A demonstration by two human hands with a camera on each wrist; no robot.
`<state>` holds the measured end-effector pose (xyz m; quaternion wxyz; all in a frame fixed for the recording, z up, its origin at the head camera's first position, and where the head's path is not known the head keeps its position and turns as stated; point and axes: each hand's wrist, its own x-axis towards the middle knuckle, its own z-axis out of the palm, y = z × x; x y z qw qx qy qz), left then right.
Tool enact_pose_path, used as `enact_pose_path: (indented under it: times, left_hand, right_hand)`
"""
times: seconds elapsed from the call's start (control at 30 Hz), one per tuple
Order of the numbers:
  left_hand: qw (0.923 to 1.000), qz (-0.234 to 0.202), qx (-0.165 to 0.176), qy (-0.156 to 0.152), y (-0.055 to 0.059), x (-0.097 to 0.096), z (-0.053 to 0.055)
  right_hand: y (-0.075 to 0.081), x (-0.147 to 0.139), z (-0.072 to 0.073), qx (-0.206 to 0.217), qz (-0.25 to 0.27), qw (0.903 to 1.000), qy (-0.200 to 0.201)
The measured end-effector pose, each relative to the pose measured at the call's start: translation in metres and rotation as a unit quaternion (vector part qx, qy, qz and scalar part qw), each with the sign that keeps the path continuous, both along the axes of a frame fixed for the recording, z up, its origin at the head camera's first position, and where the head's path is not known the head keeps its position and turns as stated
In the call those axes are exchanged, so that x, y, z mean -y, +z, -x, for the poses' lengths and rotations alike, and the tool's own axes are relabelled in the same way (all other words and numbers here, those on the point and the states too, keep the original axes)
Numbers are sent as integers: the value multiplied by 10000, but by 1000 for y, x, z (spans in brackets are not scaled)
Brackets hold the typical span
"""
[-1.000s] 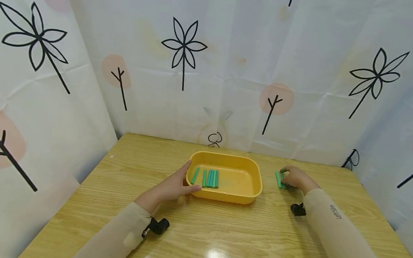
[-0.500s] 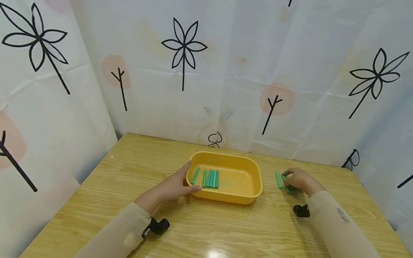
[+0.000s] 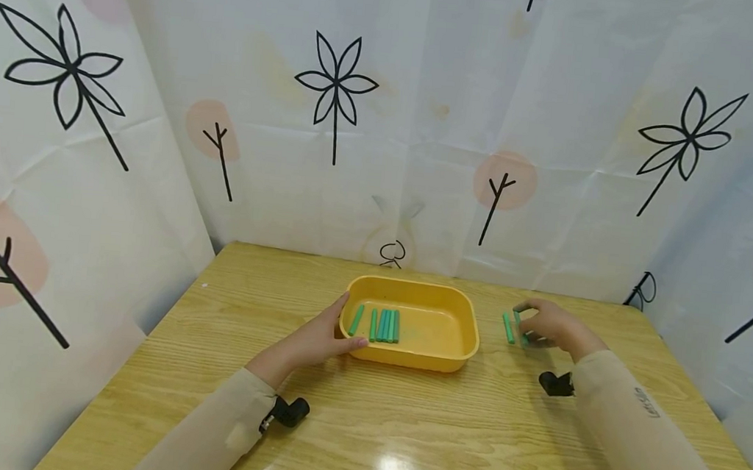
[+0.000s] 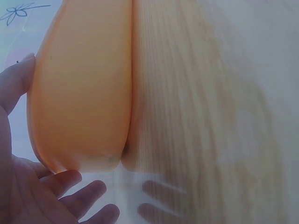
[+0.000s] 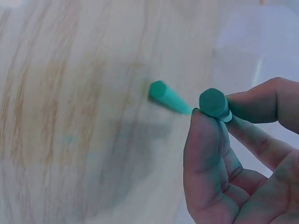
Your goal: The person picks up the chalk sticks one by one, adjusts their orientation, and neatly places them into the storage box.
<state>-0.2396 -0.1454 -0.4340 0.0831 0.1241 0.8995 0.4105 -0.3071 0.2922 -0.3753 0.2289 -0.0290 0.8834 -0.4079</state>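
A yellow plastic tray (image 3: 442, 363) sits in the middle of the table, with several green and teal sticks (image 3: 389, 326) lying in its left half. My left hand (image 3: 316, 339) grips the tray's left end, thumb at the front rim and fingers along the outer wall. To the right of the tray, my right hand (image 3: 551, 327) pinches a green six-sided stick (image 5: 213, 102) between thumb and fingertips, just above the table. Another green stick (image 3: 508, 328) lies on the wood just left of that hand, and it also shows below the pinched one in the right wrist view.
The wooden table (image 3: 402, 414) reaches back to a white patterned curtain (image 3: 425, 121), which also hangs at both sides. A dark cable (image 3: 641, 289) pokes out at the back right corner. Black wrist cameras (image 3: 292, 411) are strapped at both sleeves.
My right hand has drawn slightly to the right, parting its green stick from the one beside it, and now holds it a little off the table. My left hand and the tray stay put.
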Motion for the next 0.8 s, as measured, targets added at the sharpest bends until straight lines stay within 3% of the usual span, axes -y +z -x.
enact_pose_path:
  times: [0.47,0.8]
  left_hand:
    - [10000,-12,-10,2,2,-1,-1]
    - [10000,-10,36,12,4,-1,-2]
  right_hand:
    - [31,11,-12,-562,681,9961,-86]
    - [56,31,-22,-607,1015,9929,-131]
